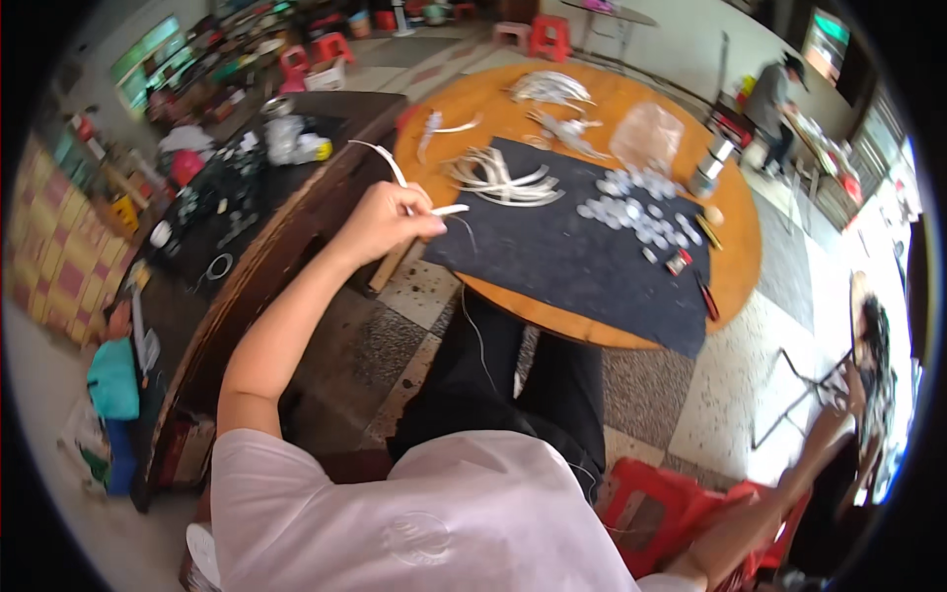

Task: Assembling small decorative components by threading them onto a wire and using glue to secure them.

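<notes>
My left hand (pixel 395 212) is closed on a thin white curved strip (pixel 385 158), whose ends stick out above and to the right of the fingers. A fine thread (pixel 481 340) hangs below the hand and runs down across my lap. Just right of that hand, a bundle of similar white strips (pixel 508 183) lies on a dark mat (pixel 552 257). Small translucent discs (pixel 631 212) are spread over the mat's right side. My right arm stretches far out to the right; the right hand (pixel 850 390) is near the picture's rim, its fingers unclear.
The mat covers part of a round wooden table (pixel 740 266). More white strips (pixel 550 89), a clear plastic bag (pixel 646 136), a metal flask (pixel 712 163) and a red-handled tool (pixel 708 301) lie there. A cluttered dark bench (pixel 276 207) stands left. Red stools (pixel 641 503) are behind; another person (pixel 774 109) works far right.
</notes>
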`<state>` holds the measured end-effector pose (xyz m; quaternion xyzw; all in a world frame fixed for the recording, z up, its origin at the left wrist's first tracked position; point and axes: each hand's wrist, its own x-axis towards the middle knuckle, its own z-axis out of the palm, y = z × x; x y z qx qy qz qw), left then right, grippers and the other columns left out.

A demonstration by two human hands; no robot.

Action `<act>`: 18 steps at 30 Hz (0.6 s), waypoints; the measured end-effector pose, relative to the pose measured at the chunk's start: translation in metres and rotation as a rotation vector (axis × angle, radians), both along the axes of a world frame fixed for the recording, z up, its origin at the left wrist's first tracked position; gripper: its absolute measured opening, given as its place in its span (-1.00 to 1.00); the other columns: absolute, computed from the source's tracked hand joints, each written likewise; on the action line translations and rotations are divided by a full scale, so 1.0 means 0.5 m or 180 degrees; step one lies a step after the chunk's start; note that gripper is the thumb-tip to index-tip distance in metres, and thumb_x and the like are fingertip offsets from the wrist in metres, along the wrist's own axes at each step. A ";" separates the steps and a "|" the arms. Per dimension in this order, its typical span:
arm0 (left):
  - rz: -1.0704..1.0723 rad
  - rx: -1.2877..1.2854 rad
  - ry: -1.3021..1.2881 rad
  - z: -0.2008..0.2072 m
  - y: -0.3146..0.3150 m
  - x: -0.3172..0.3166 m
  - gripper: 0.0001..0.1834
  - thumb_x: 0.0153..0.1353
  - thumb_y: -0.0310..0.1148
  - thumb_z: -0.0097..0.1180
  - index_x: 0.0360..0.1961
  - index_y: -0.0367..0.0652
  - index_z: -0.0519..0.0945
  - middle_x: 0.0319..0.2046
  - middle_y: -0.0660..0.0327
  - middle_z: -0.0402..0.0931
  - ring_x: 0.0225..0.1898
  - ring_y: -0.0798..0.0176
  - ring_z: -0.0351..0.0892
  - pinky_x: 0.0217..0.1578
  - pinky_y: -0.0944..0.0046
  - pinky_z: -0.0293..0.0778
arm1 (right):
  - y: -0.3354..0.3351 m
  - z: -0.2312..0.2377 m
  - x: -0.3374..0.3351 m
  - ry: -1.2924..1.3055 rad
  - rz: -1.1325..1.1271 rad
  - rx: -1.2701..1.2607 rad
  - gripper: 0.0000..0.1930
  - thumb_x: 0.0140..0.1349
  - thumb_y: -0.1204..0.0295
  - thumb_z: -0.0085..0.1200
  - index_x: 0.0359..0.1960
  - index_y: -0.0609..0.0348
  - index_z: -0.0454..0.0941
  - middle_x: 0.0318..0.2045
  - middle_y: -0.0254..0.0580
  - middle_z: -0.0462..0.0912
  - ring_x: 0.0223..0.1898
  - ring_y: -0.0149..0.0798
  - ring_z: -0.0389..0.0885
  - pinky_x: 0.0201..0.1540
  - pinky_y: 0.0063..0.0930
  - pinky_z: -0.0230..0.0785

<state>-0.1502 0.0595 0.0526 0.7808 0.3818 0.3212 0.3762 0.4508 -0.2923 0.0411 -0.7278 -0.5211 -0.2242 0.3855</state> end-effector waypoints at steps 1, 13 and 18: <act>-0.0248 0.0011 -0.0134 0.009 -0.036 0.061 -0.89 -0.10 -0.49 0.27 -0.59 -0.31 0.60 -0.60 0.34 0.45 -0.59 0.53 0.34 -0.57 0.46 0.21 | 0.159 -0.015 -0.216 0.1994 0.0894 0.0611 -0.62 0.15 0.65 -0.14 0.05 0.25 0.40 -0.01 -0.11 0.50 0.00 -0.23 0.47 0.06 -0.46 0.30; -0.1084 -0.0117 -0.0159 -0.004 -0.145 0.211 -0.91 -0.04 -0.57 0.22 -0.59 -0.29 0.54 -0.46 0.36 0.45 -0.59 0.57 0.32 -0.61 0.53 0.17 | 0.368 0.057 -0.610 0.4132 0.3182 -0.1692 -0.88 0.32 0.43 -0.12 -0.40 0.12 0.33 -0.55 -0.48 0.36 -0.50 -0.59 0.33 -0.46 -0.72 0.15; -0.1250 -0.1632 -0.0665 -0.011 -0.139 0.221 -0.92 0.01 -0.55 0.17 -0.56 -0.30 0.55 -0.50 0.26 0.49 -0.61 0.47 0.43 -0.60 0.51 0.29 | 0.399 0.051 -0.565 0.4498 0.3007 -0.1264 -0.89 0.32 0.39 -0.11 -0.40 0.04 0.35 -0.68 -0.58 0.23 -0.68 -0.70 0.12 -0.67 -0.79 -0.15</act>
